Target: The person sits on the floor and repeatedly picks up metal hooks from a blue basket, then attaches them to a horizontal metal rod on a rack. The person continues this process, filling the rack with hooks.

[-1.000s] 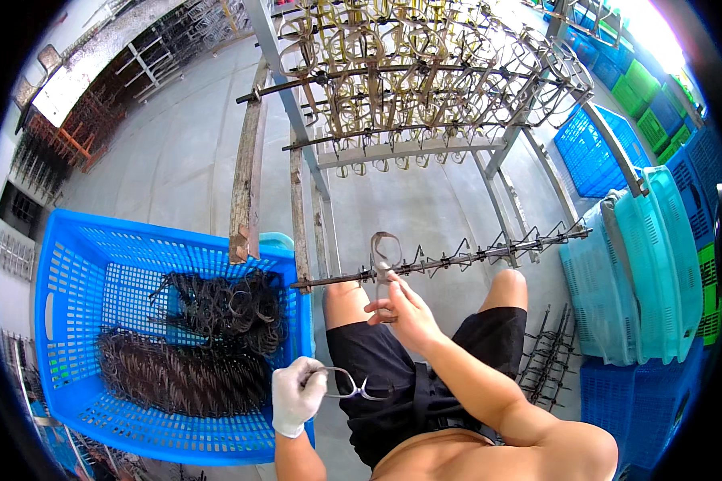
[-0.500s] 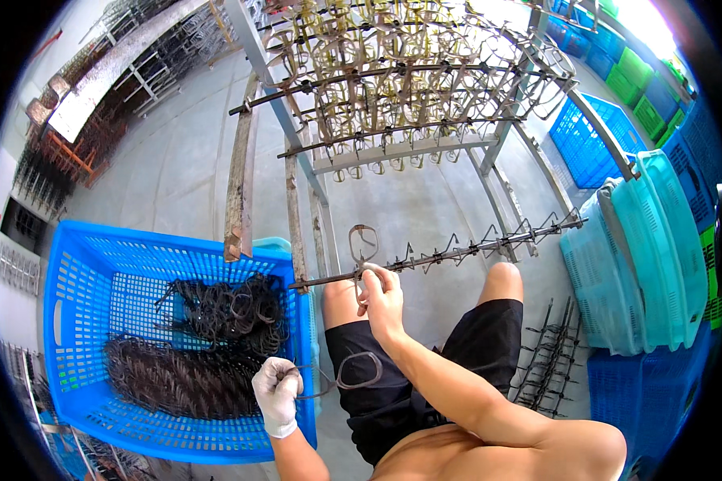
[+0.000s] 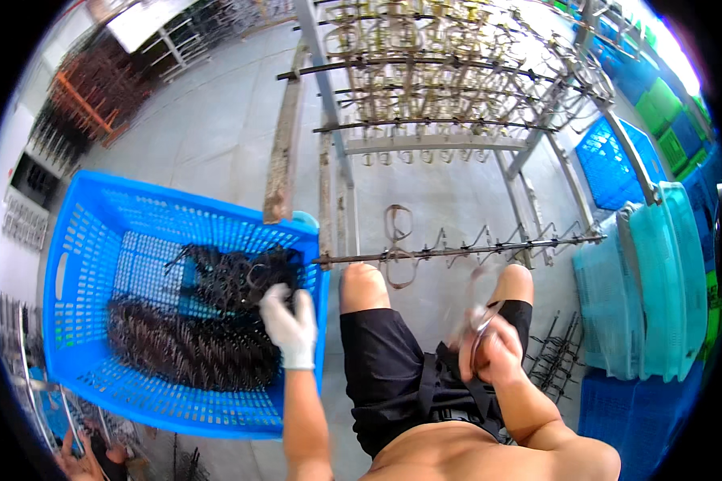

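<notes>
Lower centre: gloved left hand (image 3: 290,325) reaches into the blue crate (image 3: 80,240), fingers curled onto the dark metal clips (image 3: 233,276). Right hand (image 3: 493,353), lower right, pinches one blurred clip (image 3: 480,309); the hook bar (image 3: 457,250) runs left-right just above it.

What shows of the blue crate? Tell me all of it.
The blue crate is a rectangular plastic basket with perforated lattice walls and floor and a slot handle at one end. It sits on the grey floor at the person's left, holding heaps of dark metal parts. The gloved left hand reaches over its near corner into the parts.
</notes>
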The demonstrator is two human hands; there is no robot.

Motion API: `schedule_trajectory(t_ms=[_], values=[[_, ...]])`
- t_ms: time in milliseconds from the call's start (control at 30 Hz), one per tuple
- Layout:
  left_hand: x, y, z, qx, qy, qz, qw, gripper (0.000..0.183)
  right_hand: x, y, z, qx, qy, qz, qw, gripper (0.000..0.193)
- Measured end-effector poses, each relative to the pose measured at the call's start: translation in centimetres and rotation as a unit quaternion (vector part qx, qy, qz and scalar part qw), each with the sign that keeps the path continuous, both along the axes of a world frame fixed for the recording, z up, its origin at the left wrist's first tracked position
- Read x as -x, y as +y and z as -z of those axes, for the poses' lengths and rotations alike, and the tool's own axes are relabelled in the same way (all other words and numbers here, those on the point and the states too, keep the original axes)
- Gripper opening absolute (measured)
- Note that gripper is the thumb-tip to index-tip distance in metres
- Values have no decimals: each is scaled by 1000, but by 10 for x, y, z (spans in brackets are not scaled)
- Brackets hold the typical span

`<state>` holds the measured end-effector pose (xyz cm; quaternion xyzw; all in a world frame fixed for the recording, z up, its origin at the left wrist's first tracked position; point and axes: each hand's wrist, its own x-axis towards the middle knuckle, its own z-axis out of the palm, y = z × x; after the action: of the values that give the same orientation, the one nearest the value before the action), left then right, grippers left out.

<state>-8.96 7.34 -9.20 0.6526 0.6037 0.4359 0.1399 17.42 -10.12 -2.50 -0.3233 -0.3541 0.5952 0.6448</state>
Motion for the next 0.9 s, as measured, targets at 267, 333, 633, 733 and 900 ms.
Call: schedule_trajectory(t_ms=[267, 333, 633, 733, 900], values=[[47, 67, 39, 217, 212, -125, 945, 32, -7, 87, 32, 241, 31, 198, 950, 46], [46, 57, 33, 119, 207, -129, 963, 32, -4, 89, 31, 265, 53, 187, 944, 47], [43, 27, 42, 74, 131, -83, 985, 30, 4, 107, 27, 285, 51, 254, 923, 23], [34, 41, 48, 174, 184, -58, 966, 35, 6, 117, 44, 260, 29, 298, 918, 19], [33, 52, 42, 156, 306, -101, 933, 21, 14, 119, 50, 238, -2, 337, 911, 23]])
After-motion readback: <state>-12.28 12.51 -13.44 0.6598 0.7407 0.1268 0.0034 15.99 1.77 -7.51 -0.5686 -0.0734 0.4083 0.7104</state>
